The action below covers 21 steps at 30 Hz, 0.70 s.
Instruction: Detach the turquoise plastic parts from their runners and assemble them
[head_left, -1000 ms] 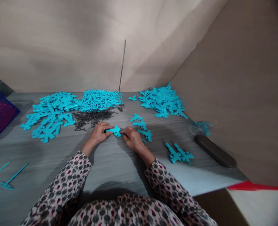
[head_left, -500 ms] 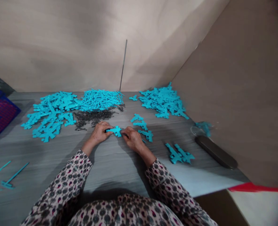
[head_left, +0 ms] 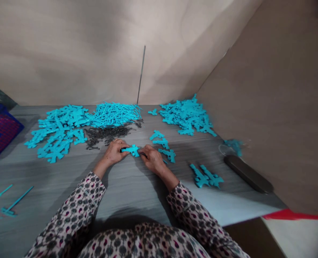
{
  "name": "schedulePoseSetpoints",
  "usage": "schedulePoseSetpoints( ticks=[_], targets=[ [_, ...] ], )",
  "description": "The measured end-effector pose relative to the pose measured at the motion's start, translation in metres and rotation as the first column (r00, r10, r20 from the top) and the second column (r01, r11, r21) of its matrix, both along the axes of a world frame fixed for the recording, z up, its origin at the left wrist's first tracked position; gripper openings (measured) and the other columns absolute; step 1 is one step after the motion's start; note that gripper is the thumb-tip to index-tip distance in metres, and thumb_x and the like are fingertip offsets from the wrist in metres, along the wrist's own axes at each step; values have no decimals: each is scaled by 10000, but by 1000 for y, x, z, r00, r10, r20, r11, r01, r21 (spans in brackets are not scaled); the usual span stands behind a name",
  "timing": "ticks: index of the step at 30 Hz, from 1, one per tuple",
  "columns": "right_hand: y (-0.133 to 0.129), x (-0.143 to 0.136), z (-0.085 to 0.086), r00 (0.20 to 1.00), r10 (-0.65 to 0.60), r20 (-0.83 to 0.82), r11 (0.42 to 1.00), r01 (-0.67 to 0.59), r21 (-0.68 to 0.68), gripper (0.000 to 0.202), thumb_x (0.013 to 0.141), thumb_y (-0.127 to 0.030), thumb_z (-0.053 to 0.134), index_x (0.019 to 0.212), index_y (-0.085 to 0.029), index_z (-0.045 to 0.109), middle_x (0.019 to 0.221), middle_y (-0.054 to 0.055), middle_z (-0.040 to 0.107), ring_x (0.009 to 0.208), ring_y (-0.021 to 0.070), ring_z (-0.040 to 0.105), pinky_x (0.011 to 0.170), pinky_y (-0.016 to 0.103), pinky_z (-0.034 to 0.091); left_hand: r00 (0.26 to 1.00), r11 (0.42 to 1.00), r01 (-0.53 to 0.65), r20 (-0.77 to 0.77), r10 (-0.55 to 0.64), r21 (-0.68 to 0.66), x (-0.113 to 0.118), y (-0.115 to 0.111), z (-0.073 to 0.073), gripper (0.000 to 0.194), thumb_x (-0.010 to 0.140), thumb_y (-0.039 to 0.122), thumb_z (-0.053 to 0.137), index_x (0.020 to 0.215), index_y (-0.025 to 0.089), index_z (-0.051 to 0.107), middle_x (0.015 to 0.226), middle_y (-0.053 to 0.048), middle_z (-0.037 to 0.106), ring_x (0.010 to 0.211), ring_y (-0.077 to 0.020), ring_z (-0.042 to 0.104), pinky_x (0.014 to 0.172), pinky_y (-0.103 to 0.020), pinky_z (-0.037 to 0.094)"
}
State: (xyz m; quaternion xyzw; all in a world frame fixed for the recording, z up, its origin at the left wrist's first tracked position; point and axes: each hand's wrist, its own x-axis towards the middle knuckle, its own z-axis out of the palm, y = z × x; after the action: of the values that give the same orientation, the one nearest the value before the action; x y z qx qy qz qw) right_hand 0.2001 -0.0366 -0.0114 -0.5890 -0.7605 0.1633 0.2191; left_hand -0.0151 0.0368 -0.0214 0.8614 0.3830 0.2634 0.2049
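Observation:
A bright blue plastic toy gun lies between my two hands, low over the table. My left hand pinches its left end between thumb and fingers. At its other end, my right hand has its fingers closed, and a small dark gap or part shows at the fingertips. Just right of that hand are several similar blue toy guns in a loose column. Behind my left hand spreads a heap of small dark pins or springs. Thin blue rods are piled beyond it.
Larger heaps of blue toy gun parts lie at the left and more toy guns at the back right. Two toy guns rest nearer me. A dark oblong case sits by the right wall; a blue basket stands at the left.

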Motion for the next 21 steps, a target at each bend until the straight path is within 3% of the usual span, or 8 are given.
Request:
schedulePoseSetpoints(
  ticks=[21],
  targets=[
    [1,1,-4,1000,-7,9,1000,7,30,186,876,-135,547,930,-196,714,850,43,607,789,168,580,645,250,363,998,1000,-25,-54,24,-13,2,-3,3,233,766,203,712,989,238,769,943,-47,715,919,-213,604,826,-333,460]
  ],
)
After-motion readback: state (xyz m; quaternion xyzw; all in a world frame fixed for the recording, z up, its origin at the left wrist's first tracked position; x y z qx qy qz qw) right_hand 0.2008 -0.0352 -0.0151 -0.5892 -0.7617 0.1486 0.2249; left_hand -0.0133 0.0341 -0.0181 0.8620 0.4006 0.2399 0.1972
